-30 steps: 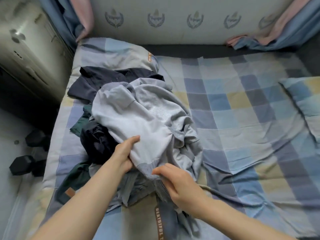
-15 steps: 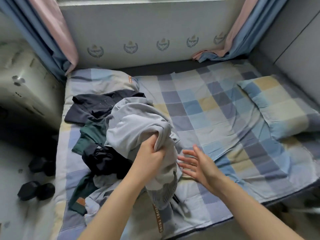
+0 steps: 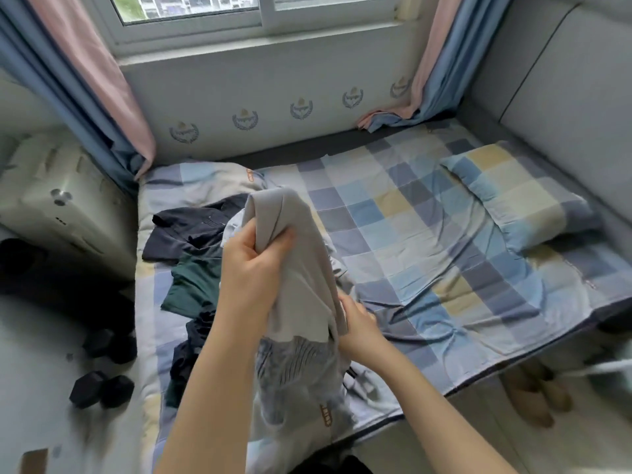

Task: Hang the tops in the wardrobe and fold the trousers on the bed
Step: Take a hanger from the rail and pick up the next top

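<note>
From the head view, the left hand (image 3: 254, 260) bunches a pale grey knit top (image 3: 297, 278), lifted off the clothes pile (image 3: 191, 265) at the checked bed's (image 3: 427, 254) left edge — apparently for hanging; the right hand (image 3: 357, 325) pinches its hem.

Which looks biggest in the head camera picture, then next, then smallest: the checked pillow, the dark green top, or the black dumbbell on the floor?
1. Checked pillow, clearly the largest.
2. Dark green top, though other clothes and the left hand's arm hide part of it.
3. Black dumbbell, the smallest.
</note>
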`<control>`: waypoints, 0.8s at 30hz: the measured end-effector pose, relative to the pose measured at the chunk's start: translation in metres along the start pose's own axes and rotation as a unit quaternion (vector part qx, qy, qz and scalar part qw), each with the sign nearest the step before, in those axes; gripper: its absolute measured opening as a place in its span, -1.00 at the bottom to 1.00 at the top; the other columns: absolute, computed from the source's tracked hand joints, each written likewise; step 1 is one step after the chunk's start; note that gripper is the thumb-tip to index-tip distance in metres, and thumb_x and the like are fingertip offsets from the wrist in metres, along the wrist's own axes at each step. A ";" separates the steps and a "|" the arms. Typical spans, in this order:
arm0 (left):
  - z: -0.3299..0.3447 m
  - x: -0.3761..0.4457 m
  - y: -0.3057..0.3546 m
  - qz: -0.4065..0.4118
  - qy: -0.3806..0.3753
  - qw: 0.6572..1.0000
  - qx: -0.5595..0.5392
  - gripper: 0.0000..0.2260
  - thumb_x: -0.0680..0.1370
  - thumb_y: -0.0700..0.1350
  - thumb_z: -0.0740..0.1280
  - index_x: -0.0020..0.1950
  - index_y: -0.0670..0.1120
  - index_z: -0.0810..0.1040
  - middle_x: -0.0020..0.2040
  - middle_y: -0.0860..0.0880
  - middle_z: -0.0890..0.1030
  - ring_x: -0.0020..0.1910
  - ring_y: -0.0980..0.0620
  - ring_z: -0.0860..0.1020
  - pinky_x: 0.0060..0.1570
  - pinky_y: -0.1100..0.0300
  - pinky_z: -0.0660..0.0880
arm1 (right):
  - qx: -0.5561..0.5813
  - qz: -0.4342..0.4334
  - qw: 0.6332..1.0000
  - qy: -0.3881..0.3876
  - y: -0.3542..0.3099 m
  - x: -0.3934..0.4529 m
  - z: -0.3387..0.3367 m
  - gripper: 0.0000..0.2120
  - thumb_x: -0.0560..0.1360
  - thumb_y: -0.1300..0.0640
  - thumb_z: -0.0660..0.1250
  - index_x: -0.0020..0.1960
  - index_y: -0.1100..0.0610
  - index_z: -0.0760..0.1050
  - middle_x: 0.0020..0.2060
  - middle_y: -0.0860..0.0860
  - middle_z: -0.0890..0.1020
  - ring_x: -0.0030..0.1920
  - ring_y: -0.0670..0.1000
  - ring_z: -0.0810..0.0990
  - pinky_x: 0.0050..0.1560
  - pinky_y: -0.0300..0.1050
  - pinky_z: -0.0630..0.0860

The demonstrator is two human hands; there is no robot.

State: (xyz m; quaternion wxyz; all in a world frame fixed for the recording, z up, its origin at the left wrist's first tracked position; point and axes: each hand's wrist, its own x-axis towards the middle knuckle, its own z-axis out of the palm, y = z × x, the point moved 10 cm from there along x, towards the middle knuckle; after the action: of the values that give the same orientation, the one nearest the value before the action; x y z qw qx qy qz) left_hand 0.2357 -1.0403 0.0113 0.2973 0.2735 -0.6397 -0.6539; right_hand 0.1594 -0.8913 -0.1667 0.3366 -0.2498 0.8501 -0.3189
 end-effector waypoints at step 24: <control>-0.097 0.078 -0.007 -0.059 0.036 0.970 0.235 -0.85 0.46 -0.08 0.48 -0.06 -0.14 0.64 -0.11 -0.20 0.67 -0.16 -0.07 0.56 -0.13 -0.06 0.52 | 0.376 -0.016 0.875 0.305 -0.017 -0.058 -0.165 -0.72 0.60 0.15 0.21 -0.17 0.33 0.52 -0.27 0.12 0.58 -0.20 0.02 0.50 -0.13 -0.04 0.50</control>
State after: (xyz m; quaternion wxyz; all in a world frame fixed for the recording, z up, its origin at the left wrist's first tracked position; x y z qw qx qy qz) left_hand 0.2548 -1.1629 0.0031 0.2084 0.3966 -0.7467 -0.4916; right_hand 0.0802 -0.8041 -0.0364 0.1241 -0.0080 0.7226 -0.6800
